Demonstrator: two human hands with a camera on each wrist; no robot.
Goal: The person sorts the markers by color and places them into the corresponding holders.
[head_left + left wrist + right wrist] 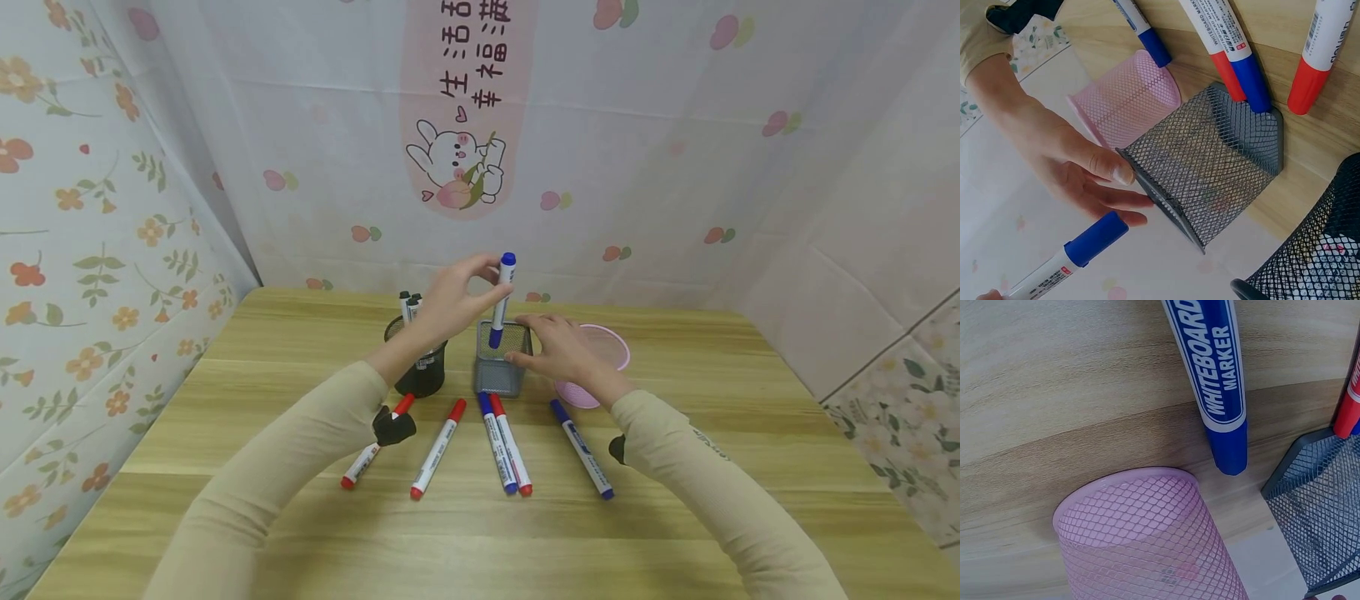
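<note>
My left hand [457, 293] pinches a blue whiteboard marker [504, 292] upright between thumb and fingers. The marker's lower blue end hangs over the opening of a grey square mesh pen holder [498, 379]; in the left wrist view, that capped end [1099, 237] is just outside the rim, apart from the mesh. With thumb and fingers at its rim, my right hand [562, 346] holds the grey holder by its right side. The right wrist view shows only a corner of this holder [1319, 506] and traces of fingertips.
Left of the grey holder stands a black mesh holder [422, 379] with several black-capped markers [412, 305]. A pink mesh holder [577, 395] is at the right, partly behind my right hand. Red markers [438, 450] and blue markers [581, 450] lie in front on the wooden table [300, 533].
</note>
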